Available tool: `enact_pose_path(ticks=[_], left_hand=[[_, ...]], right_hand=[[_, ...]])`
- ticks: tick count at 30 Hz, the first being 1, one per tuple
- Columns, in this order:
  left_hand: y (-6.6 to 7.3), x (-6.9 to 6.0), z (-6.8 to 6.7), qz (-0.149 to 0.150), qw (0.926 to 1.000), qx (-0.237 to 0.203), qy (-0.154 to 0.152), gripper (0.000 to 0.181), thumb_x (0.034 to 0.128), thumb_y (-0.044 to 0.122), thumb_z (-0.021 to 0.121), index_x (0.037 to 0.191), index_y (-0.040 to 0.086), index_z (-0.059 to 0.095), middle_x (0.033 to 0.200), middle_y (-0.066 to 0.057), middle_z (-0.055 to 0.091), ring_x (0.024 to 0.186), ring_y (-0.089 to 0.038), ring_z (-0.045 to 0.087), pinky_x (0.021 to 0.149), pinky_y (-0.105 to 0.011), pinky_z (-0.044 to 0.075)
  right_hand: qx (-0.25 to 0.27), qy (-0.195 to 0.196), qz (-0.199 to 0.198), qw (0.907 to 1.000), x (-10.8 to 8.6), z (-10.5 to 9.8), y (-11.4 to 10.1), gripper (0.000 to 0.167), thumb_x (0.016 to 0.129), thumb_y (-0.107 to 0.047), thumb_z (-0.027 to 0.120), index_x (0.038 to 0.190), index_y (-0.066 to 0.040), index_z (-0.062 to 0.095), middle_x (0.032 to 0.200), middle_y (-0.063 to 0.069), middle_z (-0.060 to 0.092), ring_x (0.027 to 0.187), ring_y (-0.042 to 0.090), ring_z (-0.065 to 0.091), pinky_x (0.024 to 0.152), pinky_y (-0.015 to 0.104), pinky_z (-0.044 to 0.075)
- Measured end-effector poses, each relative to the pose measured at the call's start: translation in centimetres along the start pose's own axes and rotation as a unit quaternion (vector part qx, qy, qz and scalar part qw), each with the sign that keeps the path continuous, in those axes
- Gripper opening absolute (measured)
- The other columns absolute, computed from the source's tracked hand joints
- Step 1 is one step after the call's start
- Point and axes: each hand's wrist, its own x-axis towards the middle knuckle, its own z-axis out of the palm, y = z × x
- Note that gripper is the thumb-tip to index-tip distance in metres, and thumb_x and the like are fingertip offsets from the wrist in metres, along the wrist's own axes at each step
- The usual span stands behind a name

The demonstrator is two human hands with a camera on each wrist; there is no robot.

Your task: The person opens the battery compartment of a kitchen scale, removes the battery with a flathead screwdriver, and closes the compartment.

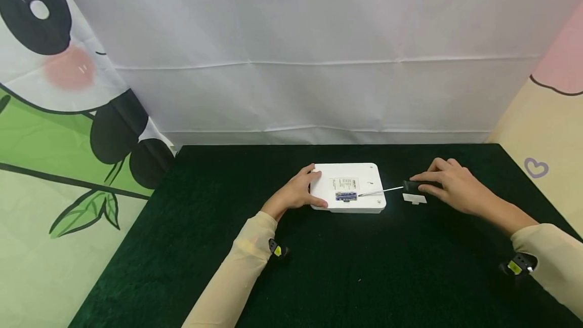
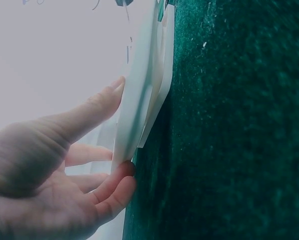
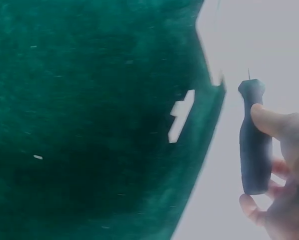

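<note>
A white flat device lies on the table with a printed label and an uncovered battery compartment facing up. Blue batteries sit inside that compartment. My left hand grips the device's left end, thumb at the near corner and fingers around the side, also seen in the left wrist view. In my right hand is a screwdriver with a dark handle, pinched between thumb and fingers. Its thin metal shaft slants left across the device, tip beside the batteries' right end.
A small white battery cover with a tab lies on the dark green cloth, just below the screwdriver handle. Behind the table hangs a pale curtain. Printed cartoon fabric covers the left side.
</note>
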Motion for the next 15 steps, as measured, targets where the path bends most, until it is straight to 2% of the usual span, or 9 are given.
enact_pose_path(ticks=[3,6,11,15], left_hand=[[0.0,0.0,0.0,0.003,1.0000,0.001,0.002,0.092,0.0789,0.039,0.081,0.152,0.007,0.035,0.165,-0.013,0.011,0.151,-0.031,0.016,0.120,-0.046,0.023],[0.0,0.0,0.0,0.003,1.0000,-0.003,0.001,0.092,0.0790,0.039,0.081,0.152,0.007,0.035,0.165,-0.013,0.011,0.151,-0.031,0.016,0.120,-0.047,0.023],[0.1,-0.1,-0.1,-0.001,1.0000,-0.007,-0.001,0.092,0.0792,0.038,0.081,0.152,0.007,0.035,0.165,-0.013,0.010,0.151,-0.031,0.016,0.120,-0.047,0.022],[0.2,-0.1,0.0,-0.003,1.0000,-0.005,-0.002,0.091,0.0795,0.038,0.081,0.152,0.008,0.035,0.165,-0.012,0.010,0.151,-0.031,0.016,0.120,-0.047,0.022]], right_hand=[[-0.037,0.027,-0.029,0.9985,0.8,-1.0,-0.8,0.029,0.080,-0.015,0.080,0.107,-0.021,0.077,0.088,0.000,0.054,0.075,0.014,0.038,0.063,0.029,0.028],[-0.066,0.034,-0.041,0.9964,1.6,-2.3,-1.8,0.029,0.078,-0.015,0.081,0.106,-0.022,0.077,0.086,0.000,0.052,0.077,0.019,0.041,0.063,0.032,0.026],[-0.112,0.019,-0.053,0.9921,2.8,-3.8,-3.1,0.026,0.080,-0.017,0.080,0.105,-0.023,0.077,0.087,0.002,0.051,0.083,0.023,0.045,0.065,0.035,0.030],[-0.129,-0.002,-0.053,0.9903,3.2,-4.4,-3.8,0.026,0.082,-0.019,0.079,0.107,-0.023,0.076,0.090,0.005,0.053,0.083,0.024,0.046,0.064,0.036,0.032]])
